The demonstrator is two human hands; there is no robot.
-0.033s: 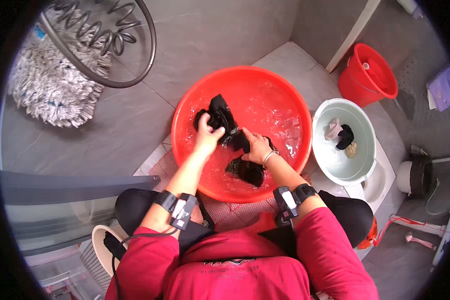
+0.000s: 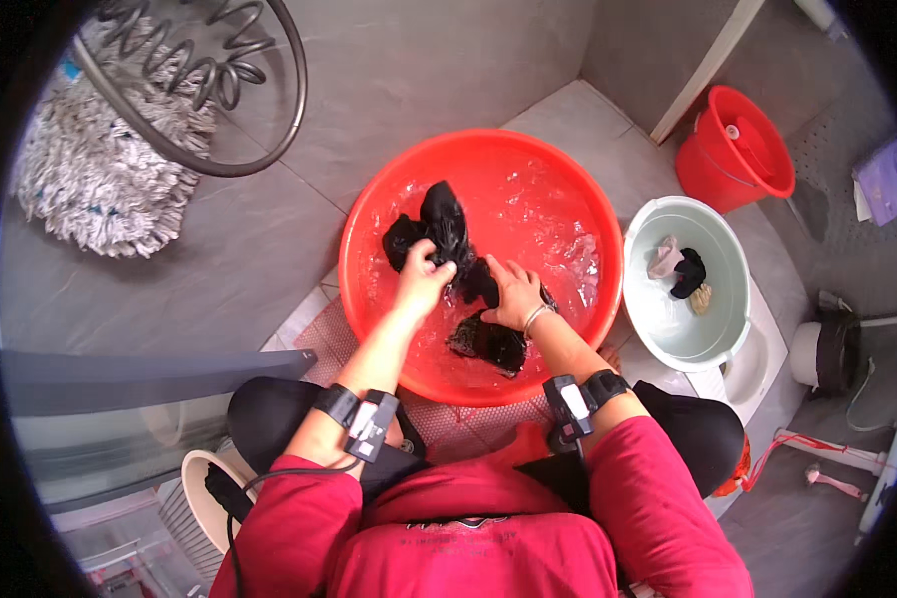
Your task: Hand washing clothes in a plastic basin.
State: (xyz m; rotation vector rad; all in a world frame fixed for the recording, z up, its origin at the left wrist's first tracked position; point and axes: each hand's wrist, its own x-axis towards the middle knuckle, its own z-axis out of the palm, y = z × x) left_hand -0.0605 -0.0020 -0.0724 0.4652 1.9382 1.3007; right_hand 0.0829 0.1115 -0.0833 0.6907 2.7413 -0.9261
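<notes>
Person is crouching over a red basin (image 2: 369, 299) on a grey tiled floor (image 2: 448, 80), both forearms reaching down into it.

Left hand (image 2: 424, 279) is closing its fingers tight around a black wet cloth (image 2: 447, 227), bunching the upper part and lifting it clear of the water. Right hand (image 2: 516, 291) is pressing down on the lower part of the same cloth, fingers curled over it and gripping; the rest of the dark fabric is trailing below the wrist toward the near wall of the basin. The two hands are sitting close together on the cloth, likely so one stretch of fabric can be rubbed against another. Shallow soapy water (image 2: 558, 234) is glinting across the basin bottom.

A black strap with a small device is sitting on each forearm, the left wrist band (image 2: 361, 417) and the right wrist band (image 2: 573, 399). Red sleeves are pushed up, presumably to be keeping them dry.

Just right of the red basin, a pale green basin (image 2: 668, 334) is holding a few small cloth pieces, one black, one pale. A red bucket (image 2: 713, 174) is standing farther back by the wall. A grey mop head (image 2: 90, 179) is lying on the floor to the far left, well apart.
</notes>
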